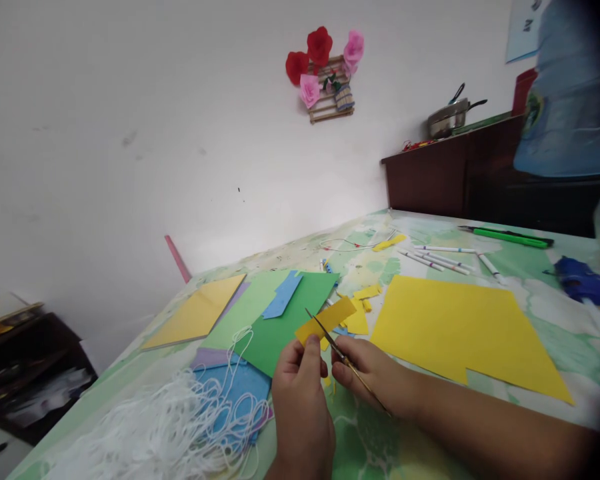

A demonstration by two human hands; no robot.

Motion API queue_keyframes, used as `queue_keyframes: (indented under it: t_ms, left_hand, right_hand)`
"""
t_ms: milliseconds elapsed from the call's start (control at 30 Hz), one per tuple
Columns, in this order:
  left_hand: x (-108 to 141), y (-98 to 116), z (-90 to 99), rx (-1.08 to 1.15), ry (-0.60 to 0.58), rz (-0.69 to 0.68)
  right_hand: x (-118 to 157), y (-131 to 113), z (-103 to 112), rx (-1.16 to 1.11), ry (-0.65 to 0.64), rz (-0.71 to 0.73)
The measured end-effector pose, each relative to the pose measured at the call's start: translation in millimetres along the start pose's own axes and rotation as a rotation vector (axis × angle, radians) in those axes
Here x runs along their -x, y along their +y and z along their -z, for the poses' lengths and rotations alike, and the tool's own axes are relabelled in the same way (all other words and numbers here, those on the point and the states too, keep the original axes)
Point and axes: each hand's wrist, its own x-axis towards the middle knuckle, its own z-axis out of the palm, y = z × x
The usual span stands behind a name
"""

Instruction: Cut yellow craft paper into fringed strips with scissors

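My left hand (305, 393) pinches one end of a small yellow paper strip (341, 311) between thumb and fingers. My right hand (367, 370) is closed around a pair of scissors (349, 363), and their slightly parted blades cross the strip just past my left thumb. Beneath the strip lie yellow paper scraps (356, 323) and the edge of a green sheet (280, 340). To the right of my right hand, a large yellow sheet (445, 323) with a notch cut from its near edge lies flat. The scissor handles are partly hidden by my fingers.
A tangled heap of white string (155, 430) covers the near left of the table, over blue paper (235, 393). White marker pens (443, 259), a green pen (510, 237) and a dark blue object (585, 280) lie at the right. A wooden cabinet (430, 177) stands behind.
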Motion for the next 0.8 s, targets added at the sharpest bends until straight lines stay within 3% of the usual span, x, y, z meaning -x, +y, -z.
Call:
queue_keyframes:
  t_ms: [800]
  left_hand:
    - [0.4, 1.4, -1.2, 0.039, 0.016, -0.005]
  right_hand:
    - [1.1, 3.6, -0.8, 0.030, 0.016, -0.013]
